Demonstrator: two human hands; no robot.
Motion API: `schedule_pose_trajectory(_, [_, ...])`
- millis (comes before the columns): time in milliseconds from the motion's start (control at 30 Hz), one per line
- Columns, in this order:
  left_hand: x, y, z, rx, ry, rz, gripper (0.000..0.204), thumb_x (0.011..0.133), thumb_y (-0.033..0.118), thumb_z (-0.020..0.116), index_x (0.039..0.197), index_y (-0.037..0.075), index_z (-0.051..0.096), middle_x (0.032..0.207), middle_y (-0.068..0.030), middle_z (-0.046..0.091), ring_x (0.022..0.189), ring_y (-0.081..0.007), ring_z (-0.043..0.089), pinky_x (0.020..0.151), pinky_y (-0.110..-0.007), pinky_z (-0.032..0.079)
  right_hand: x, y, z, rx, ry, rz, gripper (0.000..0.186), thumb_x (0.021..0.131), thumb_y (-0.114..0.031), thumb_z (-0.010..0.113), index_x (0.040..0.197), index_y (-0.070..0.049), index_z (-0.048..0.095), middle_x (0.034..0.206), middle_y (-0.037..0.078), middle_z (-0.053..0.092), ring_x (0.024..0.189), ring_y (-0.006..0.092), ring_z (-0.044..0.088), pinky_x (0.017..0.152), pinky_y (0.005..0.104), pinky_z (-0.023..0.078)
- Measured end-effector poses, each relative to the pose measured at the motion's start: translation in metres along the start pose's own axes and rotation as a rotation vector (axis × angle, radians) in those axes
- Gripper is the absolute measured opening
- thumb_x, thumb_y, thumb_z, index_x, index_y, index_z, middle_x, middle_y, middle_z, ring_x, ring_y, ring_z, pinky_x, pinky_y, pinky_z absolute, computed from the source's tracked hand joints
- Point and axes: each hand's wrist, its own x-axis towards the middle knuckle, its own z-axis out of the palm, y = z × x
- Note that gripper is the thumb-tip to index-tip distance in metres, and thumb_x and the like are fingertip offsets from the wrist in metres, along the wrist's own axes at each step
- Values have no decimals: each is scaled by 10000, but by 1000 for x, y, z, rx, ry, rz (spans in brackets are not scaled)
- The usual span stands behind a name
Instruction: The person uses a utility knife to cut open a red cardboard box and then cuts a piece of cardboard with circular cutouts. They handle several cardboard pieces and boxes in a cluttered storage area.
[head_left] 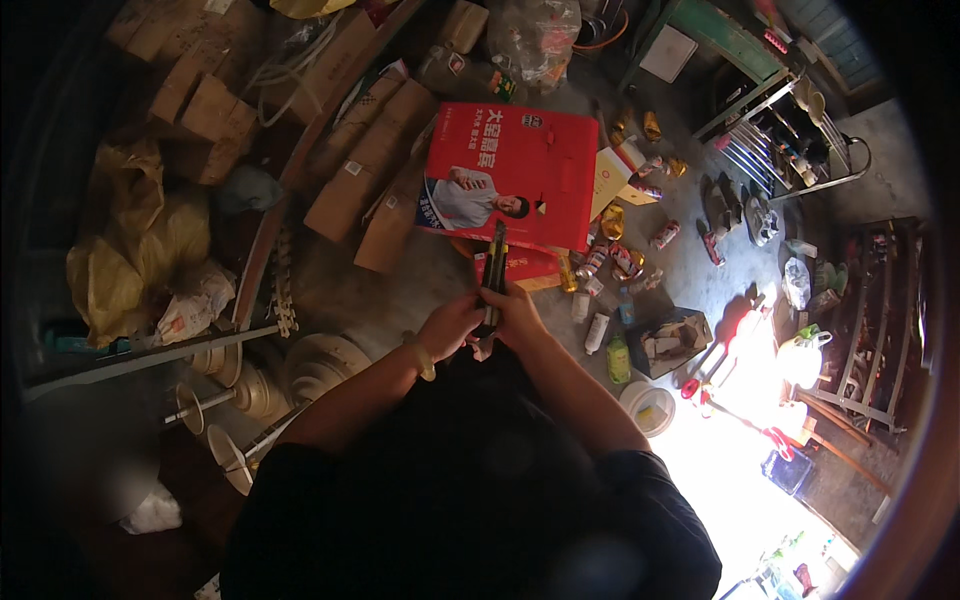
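Risks, in the inspector's judgement: the tool [496, 270] may be a box cutter. If its blade is bared, a slip could cut the fingers, since the left hand [450, 328] and right hand [517, 316] sit crowded together on it. Too hard a thrust at the red box [565, 165] could tear the card or damage any contents. A careless step among the loose cans [665, 235] on the floor [375, 300] could cost the person footing.

Condition of the tool: slim, black and yellow, with a dark, narrow far end; no damage visible at this size. Blade exposure cannot be confirmed.

Position: ahead of the torso, pointing away, its far end overlapping the box's near edge in view. Contact cannot be established.

Grip: both hands are wrapped round the tool's near part, pinching it between them.
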Motion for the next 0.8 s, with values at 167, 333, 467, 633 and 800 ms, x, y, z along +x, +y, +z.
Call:
schedule_pose_trajectory(167, [53,-13,2,-39,6,77,350,900,272,492,1185,69,491,828,10,564,680,-58,501,570,-200,404,26,-34,-31,-238,105,-6,168,809,-56,578,956,4,522,830,97,587,736,200,595,609,317,488])
schedule_pose_trajectory(333, [100,-41,-25,-37,184,-97,369,900,277,502,1181,39,475,855,-23,561,725,-83,510,640,-225,423,52,-71,-51,-491,220,-1,183,751,-108,665,851,-2,555,710,67,573,610,169,587,524,276,455])
schedule_pose_trajectory(467, [133,-58,-51,-5,223,-77,361,892,259,522,1131,-9,485,908,-52,563,785,-107,522,693,-247,437,78,-75,-82,-547,312,-9,190,713,-114,700,795,-9,564,632,67,568,467,154,554,440,271,424])
schedule_pose_trajectory(633, [182,-111,-90,107,414,-84,367,869,237,554,1115,-28,495,1020,-114,578,900,-161,551,788,-280,440,103,-67,-110,-773,363,14,179,698,-131,690,750,-4,576,621,63,587,501,141,563,452,265,433])
schedule_pose_trajectory(800, [231,-156,-149,284,446,-171,527,821,329,569,1168,-54,466,1112,-193,549,1039,-278,532,879,-351,422,139,-45,-133,-935,475,35,361,625,-292,718,767,12,584,632,83,588,569,188,577,525,322,450])
